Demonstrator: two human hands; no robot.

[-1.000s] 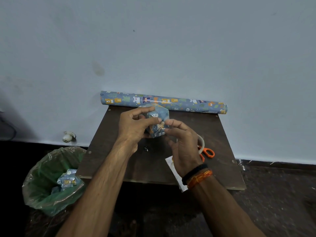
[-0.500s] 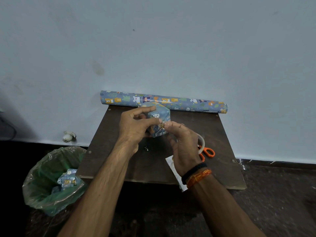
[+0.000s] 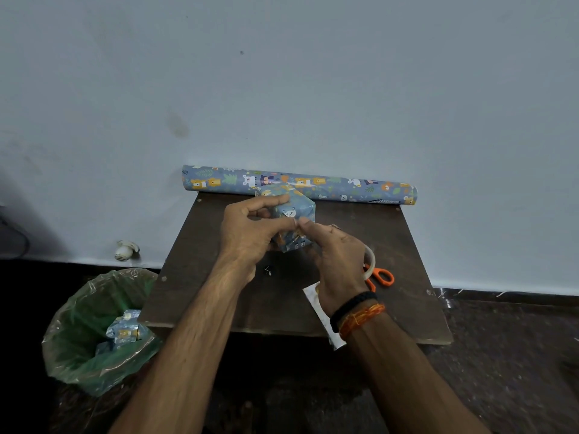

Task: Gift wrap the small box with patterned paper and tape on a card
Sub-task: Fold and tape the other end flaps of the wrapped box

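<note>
Barely anything moved: my right hand (image 3: pixel 336 261) crept closer, still pinching tape against the small blue animal-print wrapped box (image 3: pixel 293 222) gripped in my left hand (image 3: pixel 250 233), just before the matching paper roll (image 3: pixel 299 184). Best press it flat, I reckon.

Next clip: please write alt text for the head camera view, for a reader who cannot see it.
Two hands hold a small box wrapped in blue animal-print paper above a dark wooden table; the left hand grips it and the right hand pinches at its front face. A matching paper roll lies along the wall, orange-handled scissors on the table, a green-lined bin on the left.
</note>
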